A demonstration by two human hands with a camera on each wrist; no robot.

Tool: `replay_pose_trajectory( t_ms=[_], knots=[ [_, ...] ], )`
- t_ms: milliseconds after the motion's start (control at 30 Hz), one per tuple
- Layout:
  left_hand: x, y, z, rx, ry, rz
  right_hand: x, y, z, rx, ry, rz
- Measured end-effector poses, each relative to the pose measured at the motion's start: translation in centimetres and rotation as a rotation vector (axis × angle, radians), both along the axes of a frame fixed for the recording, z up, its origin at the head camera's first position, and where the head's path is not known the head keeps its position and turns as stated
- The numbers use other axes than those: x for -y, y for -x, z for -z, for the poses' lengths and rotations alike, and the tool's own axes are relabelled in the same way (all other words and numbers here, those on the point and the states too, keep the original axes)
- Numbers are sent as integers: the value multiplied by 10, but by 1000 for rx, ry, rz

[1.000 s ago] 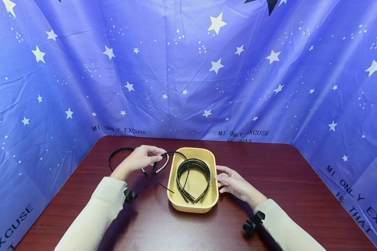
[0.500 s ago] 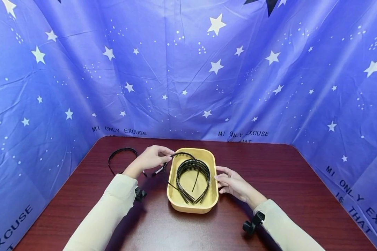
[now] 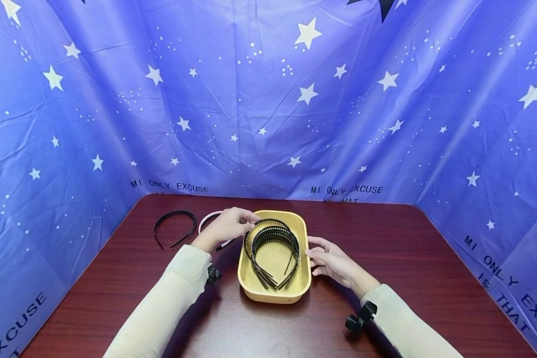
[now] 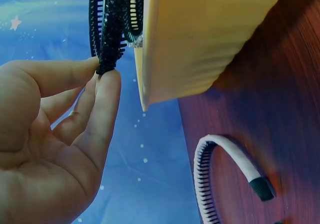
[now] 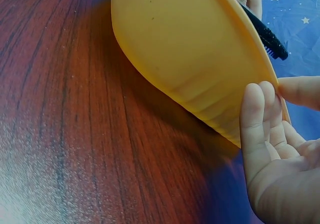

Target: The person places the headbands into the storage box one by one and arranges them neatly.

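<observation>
My left hand [image 3: 229, 226] pinches a black toothed headband [image 4: 111, 38] between thumb and fingers, over the far left part of a yellow box [image 3: 273, 297]. In the left wrist view its surface looks dark and glittery. Inside the box lies a nested stack of several black headbands [image 3: 275, 236], their ends toward the near side. My right hand [image 3: 333, 261] holds the box's right rim, thumb on the edge and fingers along the outer wall. One black headband end [image 5: 270, 41] shows past the rim in the right wrist view.
Left of the box, a white headband [image 4: 201, 171] with dark tips lies on the dark red table [image 3: 362, 228], partly hidden by my left hand in the head view. Farther left lies another black headband [image 3: 175, 213]. A starry blue cloth [image 3: 268, 99] surrounds the table.
My left hand has moved right, bringing the black headband from beside the box to over the stack inside it. More of the white headband now shows. My right hand stays on the rim.
</observation>
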State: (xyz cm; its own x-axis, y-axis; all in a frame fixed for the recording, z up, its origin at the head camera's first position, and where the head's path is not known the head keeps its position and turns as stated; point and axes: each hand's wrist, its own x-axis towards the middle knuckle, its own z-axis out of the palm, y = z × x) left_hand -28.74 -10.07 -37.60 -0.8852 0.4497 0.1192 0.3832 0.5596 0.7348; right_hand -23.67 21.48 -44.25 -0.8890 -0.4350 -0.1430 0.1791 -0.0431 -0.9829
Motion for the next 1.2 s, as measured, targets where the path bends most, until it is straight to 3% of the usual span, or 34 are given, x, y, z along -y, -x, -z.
replay_pose_trajectory(
  t_ms=[200, 433, 767, 1200],
  knots=[
    [-10, 1, -2, -64, 60, 10, 0, 0, 1, 1, 6, 1],
    [-16, 4, 1, -46, 71, 3, 1, 1, 3, 5, 8, 8],
    [-18, 8, 6, -106, 106, 18, 0, 2, 4, 6, 12, 10],
    [-19, 5, 10, -90, 102, -4, 0, 0, 3, 15, 11, 18]
  ],
)
